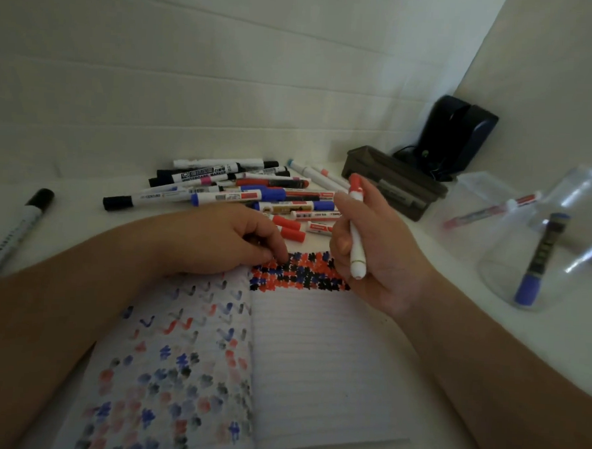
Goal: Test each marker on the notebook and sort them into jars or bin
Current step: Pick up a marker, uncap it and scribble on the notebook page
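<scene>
A red-capped white marker (355, 232) stands nearly upright in the right hand (377, 252), whose fingers and thumb are wrapped round its barrel, the red cap up and the white butt end down, just above the top edge of the open notebook (321, 363). The notebook lies at the near edge of the white surface (84, 185); a block of red, blue and black test marks (299, 272) fills the top of its right page, and fainter marks show across the left page. The left hand (225, 237) rests on the left page's top edge, its fingers curled with their tips pressed to the paper beside the block of marks; it holds nothing that can be seen. Behind the notebook, towards the far edge, lies a heap of markers (234, 190) with black, blue and red caps. A single black-capped marker (16, 230) lies apart at the left edge. At the right edge stand two clear jars: the nearer jar (511, 270) holds a blue-capped marker (539, 261), the farther jar (474, 199) a red one (491, 208). A dark brown bin (393, 181) sits between the heap and the jars, with a dark device (457, 136) behind it in the far right corner.
</scene>
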